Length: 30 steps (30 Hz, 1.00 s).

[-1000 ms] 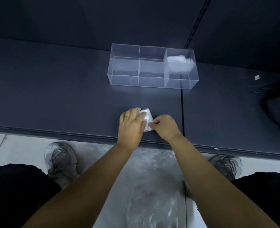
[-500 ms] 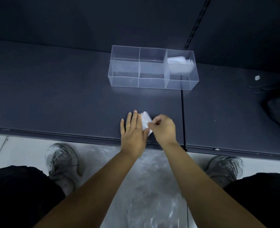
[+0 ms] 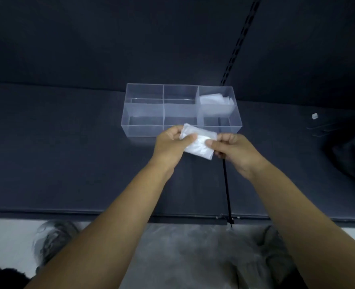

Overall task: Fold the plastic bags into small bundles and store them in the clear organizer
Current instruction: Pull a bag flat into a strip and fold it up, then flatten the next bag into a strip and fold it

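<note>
A: Change in the last 0.5 s?
B: Folded bundle (image 3: 199,146) is off the desk (image 3: 68,153). Fingers of left hand (image 3: 170,142) and right hand (image 3: 233,151) each pinch 1 end, just before the clear organizer (image 3: 128,122).
A: Meaning?
B: Folding looks done; storing next. 1 stored bag (image 3: 214,100) lies in the right-end compartment.

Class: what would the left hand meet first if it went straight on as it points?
The left hand, gripping the folded bundle, would likely meet the clear organizer at its front wall; height is unclear.
</note>
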Tool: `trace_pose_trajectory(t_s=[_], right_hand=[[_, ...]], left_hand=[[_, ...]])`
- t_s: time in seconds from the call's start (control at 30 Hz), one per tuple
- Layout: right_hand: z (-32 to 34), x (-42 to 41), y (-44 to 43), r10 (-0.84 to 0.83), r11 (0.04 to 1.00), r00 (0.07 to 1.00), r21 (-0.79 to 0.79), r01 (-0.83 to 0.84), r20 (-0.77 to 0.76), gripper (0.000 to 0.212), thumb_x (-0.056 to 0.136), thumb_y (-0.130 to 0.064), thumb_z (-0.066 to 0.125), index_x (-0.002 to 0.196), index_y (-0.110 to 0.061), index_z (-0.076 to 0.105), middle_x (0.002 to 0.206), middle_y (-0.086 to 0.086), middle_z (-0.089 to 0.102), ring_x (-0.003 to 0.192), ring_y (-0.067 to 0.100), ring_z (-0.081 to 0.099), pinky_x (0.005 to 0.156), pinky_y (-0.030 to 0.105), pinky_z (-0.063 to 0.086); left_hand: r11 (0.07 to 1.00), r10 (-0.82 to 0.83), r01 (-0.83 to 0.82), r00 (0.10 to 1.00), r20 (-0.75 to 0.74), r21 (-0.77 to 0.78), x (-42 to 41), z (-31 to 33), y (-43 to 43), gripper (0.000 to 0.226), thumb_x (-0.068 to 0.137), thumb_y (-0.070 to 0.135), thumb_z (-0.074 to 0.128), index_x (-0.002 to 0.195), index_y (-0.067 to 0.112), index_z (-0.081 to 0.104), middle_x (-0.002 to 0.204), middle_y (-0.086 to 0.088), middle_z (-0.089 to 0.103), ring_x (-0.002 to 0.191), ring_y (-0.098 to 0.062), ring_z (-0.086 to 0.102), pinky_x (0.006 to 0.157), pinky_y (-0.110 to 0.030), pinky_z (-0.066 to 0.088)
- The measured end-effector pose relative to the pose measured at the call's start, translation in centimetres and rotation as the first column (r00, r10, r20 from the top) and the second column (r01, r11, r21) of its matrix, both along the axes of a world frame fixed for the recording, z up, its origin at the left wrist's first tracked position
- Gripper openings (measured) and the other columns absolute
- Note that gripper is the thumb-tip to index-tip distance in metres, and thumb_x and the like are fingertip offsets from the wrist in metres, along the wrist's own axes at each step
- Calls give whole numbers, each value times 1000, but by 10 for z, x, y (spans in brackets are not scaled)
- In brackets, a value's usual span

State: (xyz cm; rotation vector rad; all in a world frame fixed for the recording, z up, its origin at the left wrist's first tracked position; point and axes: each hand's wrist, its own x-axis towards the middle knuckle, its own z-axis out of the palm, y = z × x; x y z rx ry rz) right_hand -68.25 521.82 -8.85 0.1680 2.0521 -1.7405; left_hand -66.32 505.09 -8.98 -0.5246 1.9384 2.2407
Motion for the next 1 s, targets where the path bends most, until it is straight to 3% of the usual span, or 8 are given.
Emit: trace_pose_trajectory(t_s=[0.1, 0.17, 0.3, 0.37, 0.47, 0.6, 0.77, 1.0], right_hand=[[-1, -45, 5, -198, 976, 976, 75, 205, -91, 11, 82, -16, 74, 73, -15, 67, 64, -11, 66, 52, -3, 53, 52, 9, 42], [-2, -83, 11, -337, 925, 928, 128, 358, -158, 15, 81, -16, 76, 75, -13, 62, 79, -2, 67, 65, 3, 58, 56, 10, 45], [-12, -145, 17, -331, 829, 897, 364, 424, -292, 16, 82, -19, 74, 82, -9, 62, 93, 8, 62, 85, 18, 58, 72, 27, 48], [-18, -161, 18, -226, 748, 915, 543, 382, -333, 17, 84, -20, 70, 92, -5, 68, 95, 10, 66, 89, 21, 60, 76, 28, 47], [-27, -170, 16, -121, 629, 922, 690, 358, -368, 22, 83, -19, 69, 97, -2, 68, 108, 15, 66, 100, 31, 62, 85, 35, 52], [-34, -175, 12, -141, 552, 915, 737, 390, -378, 44, 79, -20, 74, 114, -3, 53, 122, 15, 52, 108, 32, 56, 88, 42, 51], [-33, -183, 18, -252, 625, 954, 725, 290, -164, 71, 76, -28, 79, 130, 0, 43, 137, 15, 47, 120, 32, 52, 93, 39, 49], [-17, -112, 18, -303, 739, 852, 459, 493, -427, 38, 80, -29, 74, 94, -12, 43, 109, 9, 54, 90, 22, 54, 69, 23, 40]], left_hand=[[989, 90, -99, 992, -92, -105, -25, 0, 0, 13, 87, 3, 64, 88, 16, 64, 79, 1, 69, 72, -9, 63, 75, -17, 50], [924, 77, -146, 976, -203, -354, -32, -6, -5, 13, 90, 8, 61, 88, 21, 63, 84, 4, 70, 78, -7, 63, 75, -14, 48], [478, -310, -90, 914, -263, -874, -22, -34, -12, 35, 95, 24, 55, 128, 13, 57, 131, -4, 57, 127, -22, 45, 108, -29, 29], [270, -459, 25, 882, -107, -962, -13, -49, -12, 56, 98, 37, 44, 148, 16, 30, 155, -4, 28, 146, -23, 13, 119, -37, 1], [69, -510, 67, 860, 22, -995, -6, -69, -15, 69, 99, 49, 29, 149, 24, -12, 160, 1, -11, 143, -19, -23, 115, -37, -20], [43, -508, 66, 861, 35, -997, -7, -74, -15, 72, 98, 51, 25, 143, 25, -24, 157, 2, -22, 141, -19, -29, 115, -41, -19], [41, -496, 81, 867, 50, -996, -8, -74, -13, 73, 98, 51, 27, 144, 25, -22, 158, 1, -18, 142, -20, -27, 115, -43, -17], [140, -483, 105, 875, 25, -985, 18, -64, -16, 64, 99, 44, 34, 152, 17, 11, 161, -2, -5, 147, -20, -12, 117, -41, -13]])
